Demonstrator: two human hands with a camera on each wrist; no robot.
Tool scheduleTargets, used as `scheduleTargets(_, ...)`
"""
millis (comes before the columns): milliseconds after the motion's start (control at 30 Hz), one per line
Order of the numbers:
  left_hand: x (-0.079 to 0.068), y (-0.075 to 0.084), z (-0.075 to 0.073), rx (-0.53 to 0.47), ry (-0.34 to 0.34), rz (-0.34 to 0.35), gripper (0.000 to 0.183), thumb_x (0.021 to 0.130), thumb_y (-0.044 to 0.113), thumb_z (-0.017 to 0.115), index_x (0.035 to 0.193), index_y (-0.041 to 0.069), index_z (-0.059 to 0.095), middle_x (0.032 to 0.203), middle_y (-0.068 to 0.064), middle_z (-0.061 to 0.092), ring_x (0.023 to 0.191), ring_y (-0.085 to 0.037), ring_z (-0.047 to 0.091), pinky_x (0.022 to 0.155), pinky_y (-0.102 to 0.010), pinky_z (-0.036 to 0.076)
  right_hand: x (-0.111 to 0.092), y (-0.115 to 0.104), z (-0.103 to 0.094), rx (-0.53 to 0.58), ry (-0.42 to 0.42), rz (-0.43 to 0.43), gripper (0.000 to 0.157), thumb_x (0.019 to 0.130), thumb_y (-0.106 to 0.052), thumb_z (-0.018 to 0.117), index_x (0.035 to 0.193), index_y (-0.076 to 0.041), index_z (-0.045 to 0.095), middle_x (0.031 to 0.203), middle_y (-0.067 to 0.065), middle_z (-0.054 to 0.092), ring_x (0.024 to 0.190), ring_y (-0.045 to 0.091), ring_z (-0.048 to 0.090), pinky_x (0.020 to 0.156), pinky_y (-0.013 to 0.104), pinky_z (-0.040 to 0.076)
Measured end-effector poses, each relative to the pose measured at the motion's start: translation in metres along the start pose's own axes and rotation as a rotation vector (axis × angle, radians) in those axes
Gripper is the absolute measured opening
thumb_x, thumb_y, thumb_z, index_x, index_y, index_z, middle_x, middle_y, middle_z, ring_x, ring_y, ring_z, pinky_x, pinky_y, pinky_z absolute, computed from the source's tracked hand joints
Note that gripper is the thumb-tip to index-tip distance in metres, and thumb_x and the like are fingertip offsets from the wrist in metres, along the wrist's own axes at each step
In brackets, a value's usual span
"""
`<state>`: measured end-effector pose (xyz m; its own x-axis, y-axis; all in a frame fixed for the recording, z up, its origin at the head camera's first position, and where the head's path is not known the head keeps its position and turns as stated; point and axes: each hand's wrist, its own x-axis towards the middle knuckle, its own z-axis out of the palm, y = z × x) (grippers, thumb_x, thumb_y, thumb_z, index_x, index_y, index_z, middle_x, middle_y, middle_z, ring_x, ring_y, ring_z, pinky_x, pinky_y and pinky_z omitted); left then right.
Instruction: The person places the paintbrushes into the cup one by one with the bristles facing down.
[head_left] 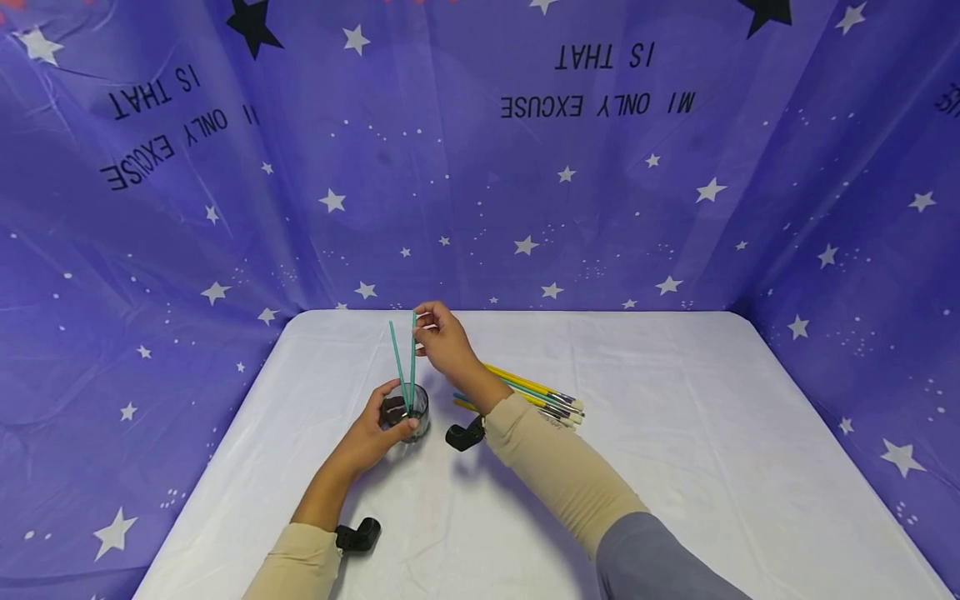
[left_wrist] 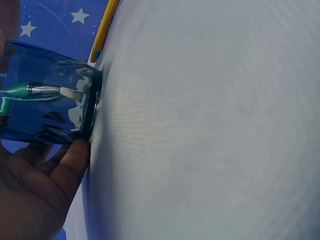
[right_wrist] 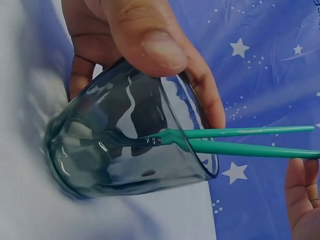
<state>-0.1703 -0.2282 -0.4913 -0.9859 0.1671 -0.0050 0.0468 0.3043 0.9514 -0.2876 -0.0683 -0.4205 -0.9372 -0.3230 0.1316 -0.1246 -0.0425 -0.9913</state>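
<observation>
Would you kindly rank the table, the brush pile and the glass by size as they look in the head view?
1. Table
2. Brush pile, partly hidden
3. Glass, also partly covered

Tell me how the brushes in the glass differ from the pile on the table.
The brushes in the glass stand bristle end down in the glass; the pile lies flat on the table. The two in the glass have green handles, while the pile mixes yellow and green. The right hand holds one glass brush; neither hand holds the pile. Pale bristles show in both groups.
</observation>
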Motion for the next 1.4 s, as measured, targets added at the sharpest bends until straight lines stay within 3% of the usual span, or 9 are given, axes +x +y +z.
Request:
scheduleTargets(300, 0.002, -0.001, 0.001, -0.018, -0.001, -0.009, 0.078, 0.093, 0.02, 0.07, 0.154, 0.017, 0.023, 0.141, -0.024, 0.048, 0.13, -0.037, 0.047, 0.108, -0.053, 0.032, 0.001, -0.004, -0.001, -0.031, 0.016, -0.037, 0.024, 0.099, -0.002, 0.056, 0.121, -0.012, 0.057, 0.099, 0.003, 0.053, 0.083, 0.016, 0.058, 0.073, 0.039, 0.056)
scheduleTargets(700, 0.002, -0.002, 0.003, -0.028, -0.003, -0.006, 0.078, 0.092, 0.02, 0.072, 0.154, 0.017, 0.024, 0.139, -0.023, 0.049, 0.128, -0.037, 0.049, 0.105, -0.051, 0.036, 0.0, 0.006, 0.003, -0.001, 0.0, 0.005, 0.026, 0.1, -0.002, 0.055, 0.123, -0.014, 0.057, 0.1, 0.005, 0.054, 0.086, 0.018, 0.061, 0.071, 0.034, 0.056)
scheduleTargets(1100, 0.002, -0.001, 0.002, -0.019, 0.014, -0.011, 0.078, 0.092, 0.02, 0.072, 0.154, 0.018, 0.025, 0.137, -0.022, 0.051, 0.128, -0.036, 0.048, 0.107, -0.052, 0.032, 0.003, 0.012, -0.001, 0.012, -0.025, 0.038, 0.028, 0.098, -0.003, 0.056, 0.125, -0.01, 0.054, 0.101, 0.006, 0.055, 0.085, 0.019, 0.061, 0.081, 0.052, 0.054)
scheduleTargets(1333, 0.001, -0.002, 0.001, -0.004, 0.021, -0.004, 0.077, 0.092, 0.02, 0.072, 0.153, 0.017, 0.026, 0.136, -0.022, 0.053, 0.127, -0.035, 0.049, 0.108, -0.052, 0.03, 0.005, 0.019, -0.016, -0.135, -0.124, 0.047, 0.027, 0.098, -0.007, 0.057, 0.125, -0.009, 0.056, 0.104, 0.007, 0.06, 0.089, 0.021, 0.062, 0.073, 0.035, 0.056)
scheduleTargets(1400, 0.0, -0.002, 0.001, -0.006, 0.02, -0.009, 0.078, 0.092, 0.02, 0.073, 0.154, 0.018, 0.025, 0.136, -0.022, 0.052, 0.127, -0.035, 0.049, 0.108, -0.052, 0.031, 0.004, 0.022, -0.024, -0.176, -0.153, 0.058, 0.025, 0.098, -0.008, 0.057, 0.123, -0.008, 0.057, 0.104, 0.008, 0.061, 0.09, 0.023, 0.062, 0.074, 0.036, 0.056)
